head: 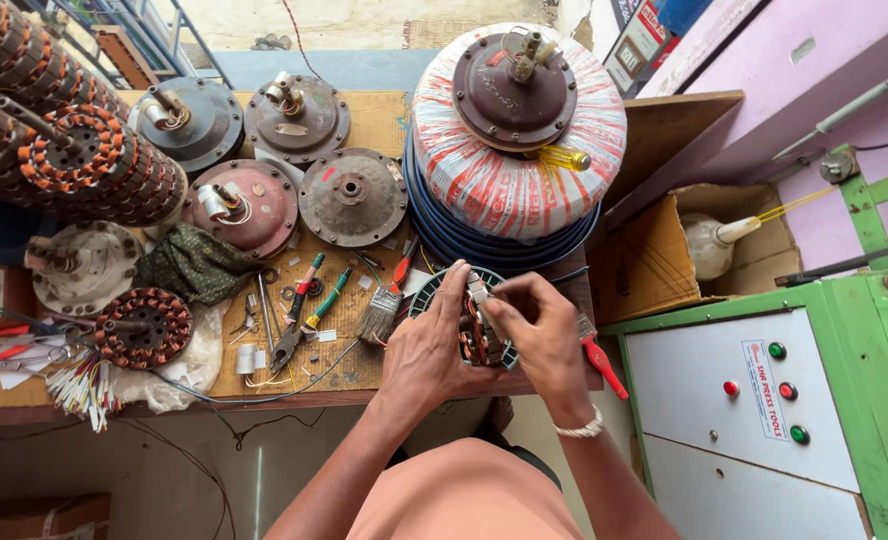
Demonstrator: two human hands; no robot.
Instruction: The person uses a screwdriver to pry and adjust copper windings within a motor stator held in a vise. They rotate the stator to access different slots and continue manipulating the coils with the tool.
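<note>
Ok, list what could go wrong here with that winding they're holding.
1. The stator sits near the bench edge under the left hand and right hand; a slip could drop it to the floor.
2. The fingertips work against thin copper winding, which might get nicked.
3. The red-handled tool overhangs the edge and might get knocked off.

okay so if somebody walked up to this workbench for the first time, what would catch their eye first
Most likely the big wrapped coil stack, white with red stripes, at the back of the bench with a rusty round motor cover on top. Next, both hands at the front edge: the left hand and right hand grip a round wound stator. To the left lie more rusty covers and copper-wound stators.
</note>
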